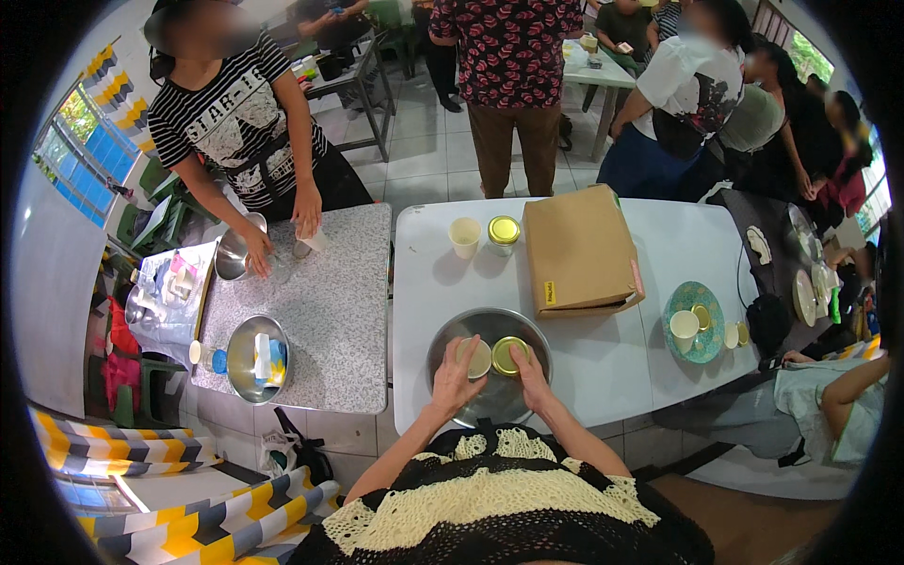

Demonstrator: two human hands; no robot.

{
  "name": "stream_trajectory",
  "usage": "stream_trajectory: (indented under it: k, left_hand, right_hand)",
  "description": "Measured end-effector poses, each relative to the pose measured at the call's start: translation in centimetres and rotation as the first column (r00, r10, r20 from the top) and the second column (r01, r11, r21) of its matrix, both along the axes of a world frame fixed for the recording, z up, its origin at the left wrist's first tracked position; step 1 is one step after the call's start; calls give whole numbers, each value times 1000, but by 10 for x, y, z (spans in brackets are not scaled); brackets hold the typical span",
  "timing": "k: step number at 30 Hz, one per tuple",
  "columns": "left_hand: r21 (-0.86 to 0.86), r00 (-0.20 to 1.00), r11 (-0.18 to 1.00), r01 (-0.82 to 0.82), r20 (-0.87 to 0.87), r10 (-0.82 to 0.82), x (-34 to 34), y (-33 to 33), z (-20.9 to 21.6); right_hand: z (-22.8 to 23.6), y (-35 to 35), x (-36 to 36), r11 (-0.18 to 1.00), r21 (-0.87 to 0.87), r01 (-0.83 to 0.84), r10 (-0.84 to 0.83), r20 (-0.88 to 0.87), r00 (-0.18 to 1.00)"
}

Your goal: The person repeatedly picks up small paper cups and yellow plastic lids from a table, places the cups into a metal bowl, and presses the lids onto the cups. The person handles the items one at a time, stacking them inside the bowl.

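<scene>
A wide metal bowl (520,323) stands near the front edge of the white table. Over it, my left hand (456,379) is wrapped round a pale cup (478,360) that looks like paper. Right beside the cup, my right hand (537,379) grips a jar with a gold lid (509,355). Cup and jar are close together, almost touching. What lies under them in the bowl is mostly hidden. Farther back on the table are another pale cup (464,237) and a second gold-lidded jar (503,234).
A cardboard box (579,250) stands behind the bowl to the right. Farther right, a teal patterned plate (706,346) bears a cup and a jar. On the speckled table (330,320) at left, another person handles a cup beside metal bowls. People stand beyond.
</scene>
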State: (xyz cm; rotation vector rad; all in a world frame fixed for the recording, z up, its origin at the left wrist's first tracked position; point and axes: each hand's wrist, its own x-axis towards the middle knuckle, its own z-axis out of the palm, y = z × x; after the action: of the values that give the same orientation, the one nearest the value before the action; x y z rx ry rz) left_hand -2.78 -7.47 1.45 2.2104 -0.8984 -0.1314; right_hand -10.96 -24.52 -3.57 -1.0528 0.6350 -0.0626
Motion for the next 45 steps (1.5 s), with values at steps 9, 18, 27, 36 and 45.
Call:
stream_trajectory:
  k: [9, 18, 27, 36, 45]
  left_hand:
    - [-5, 1000, 1000, -9, 27, 9, 0, 0, 1]
    - [33, 1000, 999, 2, 0, -2, 0, -1, 2]
    - [11, 999, 1000, 9, -37, -9, 1, -1, 3]
    - [-22, 999, 1000, 7, -40, -8, 0, 0, 3]
    - [-3, 1000, 1000, -1, -11, 1, -1, 1, 1]
  right_hand:
    - [5, 0, 0, 1000, 21, -4, 4, -16, 1000]
    - [3, 0, -1, 1000, -5, -6, 6, 23, 1000]
    - [12, 2, -2, 1000, -5, 23, -23, -16, 1000]
    - [20, 5, 0, 999, 15, 38, -38, -45, 998]
    - [3, 0, 1, 1000, -9, -13, 13, -9, 1000]
